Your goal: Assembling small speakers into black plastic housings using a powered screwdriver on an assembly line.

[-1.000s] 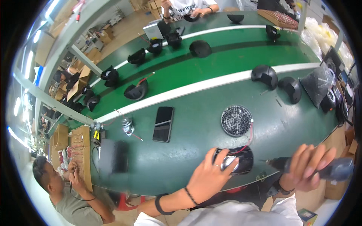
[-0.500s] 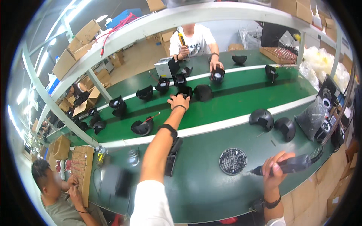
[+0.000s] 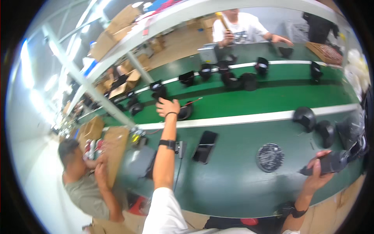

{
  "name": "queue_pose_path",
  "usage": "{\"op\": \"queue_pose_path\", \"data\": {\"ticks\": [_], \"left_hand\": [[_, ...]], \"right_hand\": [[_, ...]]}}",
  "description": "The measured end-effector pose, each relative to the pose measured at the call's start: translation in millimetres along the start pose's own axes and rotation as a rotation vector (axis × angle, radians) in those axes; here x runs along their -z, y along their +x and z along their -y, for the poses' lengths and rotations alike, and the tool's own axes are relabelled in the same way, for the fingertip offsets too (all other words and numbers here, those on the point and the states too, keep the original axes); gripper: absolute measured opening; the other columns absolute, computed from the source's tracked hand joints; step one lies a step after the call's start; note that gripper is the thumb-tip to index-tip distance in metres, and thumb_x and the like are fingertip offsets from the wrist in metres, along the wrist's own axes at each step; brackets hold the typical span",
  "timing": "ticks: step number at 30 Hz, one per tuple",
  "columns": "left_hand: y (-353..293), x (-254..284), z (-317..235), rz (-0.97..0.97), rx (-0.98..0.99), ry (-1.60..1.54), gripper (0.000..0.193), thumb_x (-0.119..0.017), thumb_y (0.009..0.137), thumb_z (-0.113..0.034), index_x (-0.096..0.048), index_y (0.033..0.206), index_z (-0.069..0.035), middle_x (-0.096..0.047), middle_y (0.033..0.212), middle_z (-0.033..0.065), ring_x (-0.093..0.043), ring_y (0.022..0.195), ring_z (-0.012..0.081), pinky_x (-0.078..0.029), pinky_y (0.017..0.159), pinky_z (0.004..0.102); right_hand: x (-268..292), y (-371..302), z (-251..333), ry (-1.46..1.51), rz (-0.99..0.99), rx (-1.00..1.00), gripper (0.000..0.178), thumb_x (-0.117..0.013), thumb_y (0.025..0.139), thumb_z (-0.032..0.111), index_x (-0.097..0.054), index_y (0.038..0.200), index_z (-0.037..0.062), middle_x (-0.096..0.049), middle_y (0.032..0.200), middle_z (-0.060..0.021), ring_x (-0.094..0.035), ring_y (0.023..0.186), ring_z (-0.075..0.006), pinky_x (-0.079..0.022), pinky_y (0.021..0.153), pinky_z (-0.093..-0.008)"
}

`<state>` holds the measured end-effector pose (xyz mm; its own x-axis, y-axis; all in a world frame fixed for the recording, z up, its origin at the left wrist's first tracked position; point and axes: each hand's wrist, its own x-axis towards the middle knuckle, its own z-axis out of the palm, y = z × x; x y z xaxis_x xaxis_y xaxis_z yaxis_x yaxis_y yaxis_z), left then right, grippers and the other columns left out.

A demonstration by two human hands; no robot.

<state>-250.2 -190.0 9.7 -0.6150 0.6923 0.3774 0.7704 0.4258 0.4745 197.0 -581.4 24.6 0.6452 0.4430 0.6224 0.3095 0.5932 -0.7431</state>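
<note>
My left hand (image 3: 168,107) stretches over the green conveyor belt with its fingers spread and nothing in it. Just beyond its fingertips is a black rounded shell (image 3: 157,89); whether they touch I cannot tell. Beside the hand, partly behind the wrist, lies another black shell (image 3: 186,112) with a red wire sticking out. My right hand (image 3: 320,171) is wrapped round a black electric screwdriver (image 3: 332,162), its tip pointing left over the near bench. Left of that tip sits a round dish (image 3: 270,157) of small dark screws.
Several black shells, including a joined pair (image 3: 248,82), stand along the belt. Two dark half-shells (image 3: 304,118) lie at right. A phone-like black slab (image 3: 205,146) rests on the bench. One co-worker (image 3: 87,181) sits at left; another (image 3: 243,29) is across, touching a shell. A shelf frame (image 3: 83,84) rises left.
The view has swung left. My left hand has left the black shells mid-belt and moved left, fingers now spread. My right hand keeps the screwdriver. The co-worker across now reaches to a shell farther back.
</note>
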Motion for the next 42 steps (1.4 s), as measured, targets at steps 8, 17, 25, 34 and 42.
{"op": "queue_pose_path", "data": {"ticks": [8, 17, 25, 34, 42], "left_hand": [[17.5, -7.0, 72.1, 0.508, 0.281, -0.633, 0.043, -0.059, 0.091, -0.010, -0.055, 0.132, 0.003, -0.068, 0.120, 0.0245, -0.074, 0.094, 0.0357, -0.068, 0.058, 0.0378], [-10.2, 22.1, 103.2, 0.405, 0.003, -0.890, 0.037, -0.062, 0.094, -0.006, -0.058, 0.130, 0.002, -0.063, 0.121, 0.0231, -0.072, 0.093, 0.0351, -0.068, 0.061, 0.0420], [-187.4, 127.9, 83.2, 0.795, -0.308, -1.038, 0.038, -0.053, 0.105, -0.013, -0.054, 0.141, 0.001, -0.061, 0.123, 0.0187, -0.068, 0.103, 0.0233, -0.064, 0.077, 0.0314], [-352.1, 188.3, 82.8, 1.024, -0.335, -1.068, 0.039, -0.051, 0.108, -0.016, -0.055, 0.142, 0.002, -0.064, 0.117, 0.0109, -0.064, 0.096, 0.0125, -0.061, 0.075, 0.0287], [-396.7, 219.5, 81.5, 0.954, -0.393, -0.927, 0.041, -0.045, 0.108, -0.011, -0.052, 0.147, -0.003, -0.051, 0.121, 0.0107, -0.058, 0.090, 0.0118, -0.064, 0.076, 0.0284]], "right_hand": [[13.2, 19.0, -13.0, -0.124, 0.034, 0.036, 0.032, -0.055, 0.104, 0.008, -0.051, 0.133, -0.0037, -0.064, 0.127, -0.0105, -0.053, 0.084, -0.0101, -0.046, 0.083, -0.0258], [36.9, 11.9, 1.8, -0.175, -0.011, 0.035, 0.045, -0.059, 0.101, 0.010, -0.046, 0.143, -0.0017, -0.058, 0.141, -0.0155, -0.057, 0.119, -0.0206, -0.043, 0.105, -0.0338], [44.2, -60.2, 25.5, -0.215, -0.038, -0.069, 0.057, -0.071, 0.089, 0.008, -0.045, 0.139, 0.0047, -0.055, 0.139, -0.0137, -0.054, 0.122, -0.0235, -0.038, 0.111, -0.0415], [12.4, -153.0, 62.1, -0.070, 0.577, -0.423, 0.070, -0.081, 0.082, 0.027, -0.047, 0.136, -0.0022, -0.059, 0.130, -0.0173, -0.062, 0.112, -0.0274, -0.048, 0.101, -0.0399], [17.0, -126.6, 64.7, -0.182, 0.372, -0.314, 0.025, -0.063, 0.095, 0.015, -0.068, 0.116, 0.0005, -0.066, 0.118, -0.0155, -0.063, 0.108, -0.0267, -0.048, 0.095, -0.0377]]}}
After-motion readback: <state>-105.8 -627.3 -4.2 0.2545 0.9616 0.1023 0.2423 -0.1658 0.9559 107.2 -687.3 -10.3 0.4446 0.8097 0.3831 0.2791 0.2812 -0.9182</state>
